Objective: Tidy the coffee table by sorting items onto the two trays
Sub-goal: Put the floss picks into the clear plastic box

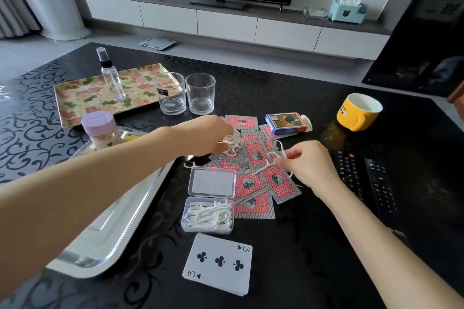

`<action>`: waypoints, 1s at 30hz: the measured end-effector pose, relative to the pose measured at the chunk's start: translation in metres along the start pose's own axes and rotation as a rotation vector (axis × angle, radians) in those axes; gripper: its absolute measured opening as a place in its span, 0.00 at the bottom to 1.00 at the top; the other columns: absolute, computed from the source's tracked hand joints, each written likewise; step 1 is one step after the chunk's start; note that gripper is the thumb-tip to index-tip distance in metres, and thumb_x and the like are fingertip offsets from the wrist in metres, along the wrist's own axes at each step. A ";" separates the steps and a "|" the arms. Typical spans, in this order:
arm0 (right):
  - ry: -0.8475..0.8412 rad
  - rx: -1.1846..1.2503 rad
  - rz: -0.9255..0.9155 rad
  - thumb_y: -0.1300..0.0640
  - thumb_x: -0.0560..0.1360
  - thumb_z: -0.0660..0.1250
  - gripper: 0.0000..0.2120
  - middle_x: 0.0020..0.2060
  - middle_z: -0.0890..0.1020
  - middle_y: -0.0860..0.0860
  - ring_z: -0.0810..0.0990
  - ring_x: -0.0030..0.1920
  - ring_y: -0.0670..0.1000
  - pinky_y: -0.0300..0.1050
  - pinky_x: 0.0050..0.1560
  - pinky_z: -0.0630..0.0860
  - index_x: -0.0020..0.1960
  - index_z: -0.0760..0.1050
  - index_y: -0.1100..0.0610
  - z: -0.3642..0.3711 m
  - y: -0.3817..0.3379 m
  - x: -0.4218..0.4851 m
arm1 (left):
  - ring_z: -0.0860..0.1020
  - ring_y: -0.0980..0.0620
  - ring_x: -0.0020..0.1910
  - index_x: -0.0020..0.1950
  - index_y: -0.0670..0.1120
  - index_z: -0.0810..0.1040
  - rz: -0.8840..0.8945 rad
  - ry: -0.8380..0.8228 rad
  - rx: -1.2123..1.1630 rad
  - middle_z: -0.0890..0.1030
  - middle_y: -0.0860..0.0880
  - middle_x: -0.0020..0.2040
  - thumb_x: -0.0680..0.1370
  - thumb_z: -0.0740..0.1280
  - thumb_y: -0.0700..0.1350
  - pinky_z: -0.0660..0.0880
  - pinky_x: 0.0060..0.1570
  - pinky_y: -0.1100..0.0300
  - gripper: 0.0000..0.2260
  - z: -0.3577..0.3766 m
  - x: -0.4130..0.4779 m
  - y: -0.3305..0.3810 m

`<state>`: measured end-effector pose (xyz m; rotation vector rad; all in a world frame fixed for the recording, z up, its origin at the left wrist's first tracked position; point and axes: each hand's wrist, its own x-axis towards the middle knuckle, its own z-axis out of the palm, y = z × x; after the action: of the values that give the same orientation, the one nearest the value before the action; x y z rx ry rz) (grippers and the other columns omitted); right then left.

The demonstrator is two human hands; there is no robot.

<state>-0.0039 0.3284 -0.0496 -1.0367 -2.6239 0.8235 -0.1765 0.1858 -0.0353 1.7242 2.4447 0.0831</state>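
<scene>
White floss picks lie scattered over red-backed playing cards (253,180) in the middle of the black table. My left hand (208,135) is closed on a bunch of floss picks (232,144) above the cards. My right hand (307,164) pinches more floss picks (272,159) over the cards. An open clear floss box (208,214), half full of picks, sits just in front of the cards. A floral tray (82,94) holds a spray bottle (111,75). A silver tray (113,221) under my left arm holds a pink-lidded jar (99,130).
Two empty glasses (187,94) stand beside the floral tray. A card box (287,123) and a yellow mug (357,111) sit further right. Remote controls (364,183) lie by my right hand. A small face-up stack topped by the three of clubs (218,262) lies near the front edge.
</scene>
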 end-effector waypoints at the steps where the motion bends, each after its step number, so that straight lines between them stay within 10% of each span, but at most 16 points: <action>1: 0.000 0.008 0.003 0.53 0.72 0.72 0.08 0.38 0.83 0.53 0.79 0.38 0.48 0.44 0.40 0.77 0.44 0.83 0.58 -0.002 -0.001 -0.001 | 0.74 0.46 0.38 0.43 0.41 0.72 -0.006 0.021 -0.048 0.74 0.48 0.37 0.76 0.66 0.43 0.73 0.40 0.53 0.06 -0.005 -0.006 0.002; 7: 0.000 0.021 0.017 0.55 0.71 0.73 0.06 0.38 0.83 0.52 0.79 0.37 0.46 0.38 0.33 0.72 0.43 0.83 0.59 -0.008 -0.006 -0.016 | 0.71 0.44 0.32 0.33 0.47 0.65 -0.017 0.086 -0.183 0.72 0.46 0.32 0.75 0.66 0.39 0.68 0.33 0.55 0.14 -0.024 -0.039 0.021; 12: -0.022 0.039 -0.019 0.56 0.71 0.73 0.08 0.35 0.82 0.54 0.79 0.35 0.49 0.37 0.31 0.69 0.40 0.83 0.62 -0.002 -0.012 -0.035 | 0.73 0.55 0.36 0.51 0.43 0.74 0.006 -0.124 0.006 0.69 0.56 0.36 0.78 0.62 0.41 0.66 0.32 0.73 0.04 -0.024 -0.070 0.048; 21: -0.041 0.086 -0.078 0.57 0.71 0.73 0.07 0.33 0.81 0.51 0.77 0.32 0.44 0.36 0.32 0.71 0.41 0.82 0.62 0.004 -0.023 -0.060 | 0.77 0.46 0.52 0.56 0.41 0.73 0.055 -0.261 0.423 0.78 0.45 0.53 0.77 0.59 0.34 0.72 0.47 0.58 0.09 0.024 -0.092 0.070; 30: -0.148 0.122 -0.154 0.53 0.70 0.74 0.08 0.34 0.83 0.50 0.79 0.34 0.45 0.37 0.33 0.71 0.41 0.83 0.58 0.009 -0.031 -0.084 | 0.73 0.50 0.60 0.66 0.45 0.71 -0.038 -0.153 0.055 0.74 0.48 0.61 0.79 0.61 0.46 0.68 0.57 0.61 0.16 0.022 -0.110 0.063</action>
<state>0.0368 0.2487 -0.0382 -0.7596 -2.6925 1.0444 -0.0779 0.1025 -0.0391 1.6390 2.3881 -0.1174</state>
